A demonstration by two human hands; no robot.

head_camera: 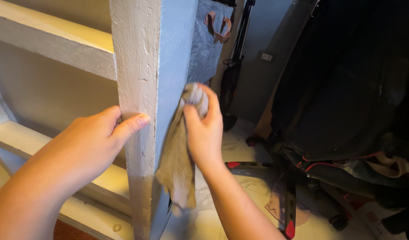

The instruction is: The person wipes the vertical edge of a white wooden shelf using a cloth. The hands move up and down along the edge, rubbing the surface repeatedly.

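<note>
left hand: fingers wrapped on the white shelf post | right hand: fingers pinch a brown rag against the post's grey side | rag: hangs long-ways down, top up | black chair: behind

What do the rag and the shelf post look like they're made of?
The rag in the right hand looks like soft, worn woven cloth, grey-beige: it hangs limp and creased. The shelf post that the left hand grips seems to be painted wood, matt off-white, with dents and rough brush texture; possibly plaster-coated.
</note>
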